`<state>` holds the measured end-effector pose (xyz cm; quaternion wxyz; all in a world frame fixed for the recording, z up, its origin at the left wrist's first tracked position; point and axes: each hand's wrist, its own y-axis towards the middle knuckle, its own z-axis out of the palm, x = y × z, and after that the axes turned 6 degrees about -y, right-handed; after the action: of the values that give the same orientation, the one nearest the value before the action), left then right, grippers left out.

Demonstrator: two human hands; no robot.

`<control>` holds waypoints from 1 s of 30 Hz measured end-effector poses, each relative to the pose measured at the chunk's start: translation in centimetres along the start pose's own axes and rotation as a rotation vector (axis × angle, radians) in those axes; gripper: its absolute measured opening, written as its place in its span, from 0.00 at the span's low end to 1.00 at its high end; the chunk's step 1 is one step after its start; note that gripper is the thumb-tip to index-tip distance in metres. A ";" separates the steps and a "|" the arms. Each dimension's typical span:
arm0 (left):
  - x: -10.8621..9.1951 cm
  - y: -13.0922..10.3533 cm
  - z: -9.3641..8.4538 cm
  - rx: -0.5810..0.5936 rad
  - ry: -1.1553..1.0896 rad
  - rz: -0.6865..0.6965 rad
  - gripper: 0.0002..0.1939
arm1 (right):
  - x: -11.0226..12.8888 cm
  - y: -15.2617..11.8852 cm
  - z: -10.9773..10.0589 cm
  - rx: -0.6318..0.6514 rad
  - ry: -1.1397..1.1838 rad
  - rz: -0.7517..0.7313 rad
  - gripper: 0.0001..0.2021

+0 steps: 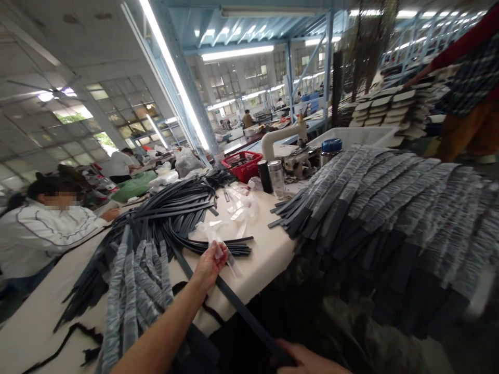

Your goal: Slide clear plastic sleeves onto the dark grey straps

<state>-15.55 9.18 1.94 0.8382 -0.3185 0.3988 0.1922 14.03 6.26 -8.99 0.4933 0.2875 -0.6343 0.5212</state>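
One translucent plastic film (212, 235) pinched in our left hand (212, 262) over the cream worktop (268, 254); our right hand (302, 358) grips a long, flat, dark-grey strap (246, 313) crossing the worktop's edge, likely steadying it.

red basket (246, 171): just left of cream sewing machine (268, 144)
dark bottle (264, 177): upright, beside clear bottle (277, 179)
blue-lidded jar (331, 148): near white bin (370, 137)
co-worker (47, 234): left, white jacket
pale stacks (401, 106): right, near person in plaid (462, 85)
ceiling fan (56, 93): upper left
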 end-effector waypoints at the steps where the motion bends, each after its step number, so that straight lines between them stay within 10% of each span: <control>1: 0.1 0.0 -0.1 0.006 -0.005 0.007 0.09 | 1.6 1.6 0.4 0.036 0.044 -0.015 0.26; 10: -0.1 -1.6 0.7 -0.007 -0.091 0.017 0.07 | 12.1 8.4 0.9 -0.029 0.249 -0.181 0.24; 18: -3.6 -5.0 1.3 -0.038 -0.263 0.083 0.09 | 9.2 2.1 -1.2 -0.244 0.231 -0.243 0.15; 30: -1.5 -7.1 2.5 -0.041 -0.296 -0.091 0.09 | 7.8 -1.0 0.1 -0.442 0.083 -0.204 0.28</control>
<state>-11.01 5.61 7.01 0.8890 -0.3217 0.2518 0.2069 12.18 7.00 -1.37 0.6199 0.2137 -0.6797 0.3287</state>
